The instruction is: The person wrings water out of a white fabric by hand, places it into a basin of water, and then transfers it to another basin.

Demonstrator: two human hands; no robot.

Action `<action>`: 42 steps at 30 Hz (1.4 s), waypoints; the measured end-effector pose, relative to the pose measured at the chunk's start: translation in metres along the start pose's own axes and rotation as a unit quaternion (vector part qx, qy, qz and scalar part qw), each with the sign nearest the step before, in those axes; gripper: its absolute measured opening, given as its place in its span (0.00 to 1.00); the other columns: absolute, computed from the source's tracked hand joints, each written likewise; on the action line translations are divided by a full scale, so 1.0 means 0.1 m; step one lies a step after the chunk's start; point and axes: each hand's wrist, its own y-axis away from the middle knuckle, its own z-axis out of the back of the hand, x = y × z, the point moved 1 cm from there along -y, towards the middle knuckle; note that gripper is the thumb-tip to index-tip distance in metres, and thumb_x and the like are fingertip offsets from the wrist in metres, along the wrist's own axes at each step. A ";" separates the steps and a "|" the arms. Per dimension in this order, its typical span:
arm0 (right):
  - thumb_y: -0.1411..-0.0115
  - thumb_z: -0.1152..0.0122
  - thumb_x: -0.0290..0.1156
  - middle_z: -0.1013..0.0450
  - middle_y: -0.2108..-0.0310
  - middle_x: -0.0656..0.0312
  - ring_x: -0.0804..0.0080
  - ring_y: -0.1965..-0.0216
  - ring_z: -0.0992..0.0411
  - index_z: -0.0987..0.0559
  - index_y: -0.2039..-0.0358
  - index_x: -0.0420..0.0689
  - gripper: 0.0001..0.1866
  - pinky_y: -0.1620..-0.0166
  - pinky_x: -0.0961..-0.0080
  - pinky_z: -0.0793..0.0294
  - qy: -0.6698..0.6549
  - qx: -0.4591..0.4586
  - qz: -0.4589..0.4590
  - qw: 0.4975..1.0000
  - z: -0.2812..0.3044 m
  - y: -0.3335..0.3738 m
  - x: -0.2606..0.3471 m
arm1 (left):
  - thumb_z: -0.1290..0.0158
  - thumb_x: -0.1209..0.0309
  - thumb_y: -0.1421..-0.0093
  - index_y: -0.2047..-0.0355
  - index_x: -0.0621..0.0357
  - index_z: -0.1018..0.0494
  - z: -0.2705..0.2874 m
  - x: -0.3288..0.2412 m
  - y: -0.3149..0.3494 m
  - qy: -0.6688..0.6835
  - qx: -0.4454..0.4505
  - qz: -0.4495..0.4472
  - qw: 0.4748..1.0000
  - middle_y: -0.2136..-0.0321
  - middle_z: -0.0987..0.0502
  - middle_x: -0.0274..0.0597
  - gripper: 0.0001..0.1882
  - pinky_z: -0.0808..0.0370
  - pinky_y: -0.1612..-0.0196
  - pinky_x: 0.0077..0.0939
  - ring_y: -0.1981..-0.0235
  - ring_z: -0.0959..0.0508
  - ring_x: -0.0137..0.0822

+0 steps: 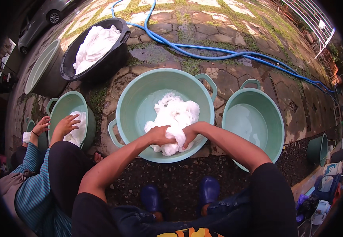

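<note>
A large green basin (137, 93) with two handles stands in front of me, shallow water on its bottom. Bunched white cloth (179, 112) lies in its near half. My left hand (161, 135) and my right hand (190, 134) are closed on a twisted part of this cloth from both sides, over the near rim. Some fingertips are hidden in the folds. The far part of the cloth rests on the basin's floor.
Right of it stands a green basin (252, 120) with water. At the left, a co-worker's hands (65, 126) reach to a smaller green basin (69, 103) with white cloth. Behind stand a black tub (120, 29) of white cloth and a grey-green tub (41, 65). A blue hose (203, 55) crosses the paving.
</note>
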 end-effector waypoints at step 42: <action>0.66 0.34 0.35 0.24 0.77 0.53 0.64 0.73 0.25 0.20 0.73 0.40 0.17 0.66 0.70 0.27 -0.023 -0.594 0.157 0.789 1.49 2.07 1.56 | 0.35 0.64 0.61 0.53 0.58 0.32 2.42 -1.34 1.04 -0.285 -0.230 -0.139 0.920 0.69 0.22 0.46 0.33 0.28 0.59 0.39 0.67 0.22 0.48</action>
